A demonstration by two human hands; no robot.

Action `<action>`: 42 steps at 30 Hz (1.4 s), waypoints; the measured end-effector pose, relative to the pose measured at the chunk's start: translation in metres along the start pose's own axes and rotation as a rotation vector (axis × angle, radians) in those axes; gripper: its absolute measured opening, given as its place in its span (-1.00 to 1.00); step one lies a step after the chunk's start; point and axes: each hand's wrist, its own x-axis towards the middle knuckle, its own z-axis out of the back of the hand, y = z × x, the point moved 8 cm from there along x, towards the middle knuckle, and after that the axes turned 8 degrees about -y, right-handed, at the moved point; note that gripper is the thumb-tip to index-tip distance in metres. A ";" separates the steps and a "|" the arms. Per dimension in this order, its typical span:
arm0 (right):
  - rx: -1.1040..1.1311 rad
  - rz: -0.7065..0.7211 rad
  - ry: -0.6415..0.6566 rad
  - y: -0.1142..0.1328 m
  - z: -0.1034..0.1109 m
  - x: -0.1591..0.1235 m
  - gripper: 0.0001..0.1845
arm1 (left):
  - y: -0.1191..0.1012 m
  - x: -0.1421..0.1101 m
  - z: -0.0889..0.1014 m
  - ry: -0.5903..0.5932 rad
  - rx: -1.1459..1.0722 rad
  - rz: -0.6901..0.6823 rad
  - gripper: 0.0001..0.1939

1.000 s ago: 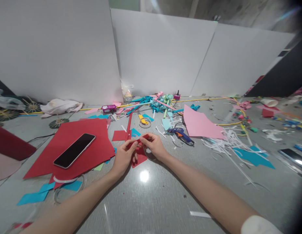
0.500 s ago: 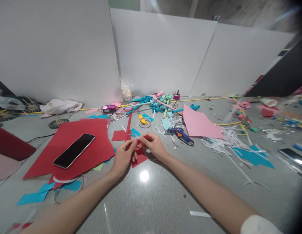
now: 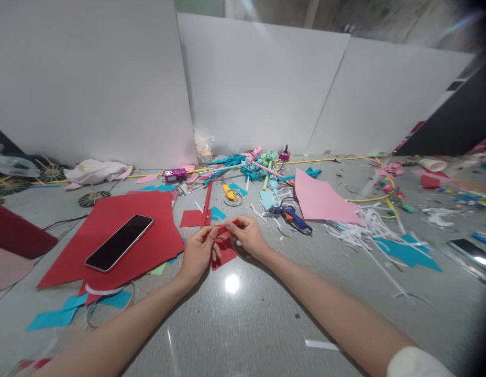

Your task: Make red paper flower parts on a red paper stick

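White boards (image 3: 266, 84) are standing along the back of the glossy grey surface (image 3: 262, 314), with bare concrete (image 3: 408, 31) showing above. Near the middle, the left hand (image 3: 198, 251) and right hand (image 3: 249, 235) are meeting, the fingers of both pinching a small red paper strip (image 3: 222, 229) between them. Directly below, a red scrap (image 3: 226, 256) is lying flat. Just beyond, a red stick (image 3: 207, 199) is pointing toward the boards, and a clear ring (image 3: 233, 197) is resting nearby. Farther right, a blue glue gun (image 3: 290, 215) is lying beside a pink sheet (image 3: 323, 199); to the left, a phone (image 3: 120, 242) is resting on red paper (image 3: 160, 230). Colourful sticks (image 3: 258, 167) are piling up against the boards, and a pale cloth (image 3: 97, 173) is lying crumpled at far left.
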 end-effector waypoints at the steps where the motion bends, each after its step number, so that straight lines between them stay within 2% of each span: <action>1: -0.001 -0.002 -0.002 0.000 0.000 0.000 -0.53 | 0.000 0.000 0.000 0.005 -0.002 0.003 -0.51; 11: -0.043 -0.037 0.060 -0.004 -0.007 -0.002 -0.47 | 0.004 0.002 -0.007 0.073 0.037 -0.007 -0.52; 14: -0.055 -0.037 0.022 -0.008 -0.003 -0.001 -0.41 | 0.004 0.000 -0.010 0.106 0.045 -0.003 -0.50; 21: -0.086 -0.007 -0.182 -0.004 0.016 0.001 -0.33 | 0.005 -0.002 -0.011 0.104 0.069 0.027 -0.46; 28: 0.032 -0.013 -0.106 -0.003 0.009 0.005 -0.50 | 0.007 0.002 -0.005 0.039 0.036 0.021 -0.46; 32: 0.048 0.002 -0.044 -0.001 0.004 0.003 -0.50 | 0.012 0.004 -0.005 0.048 0.019 0.008 -0.46; 42: 0.008 -0.048 -0.194 -0.007 0.017 0.002 -0.34 | 0.003 -0.004 -0.009 0.079 0.100 0.030 -0.44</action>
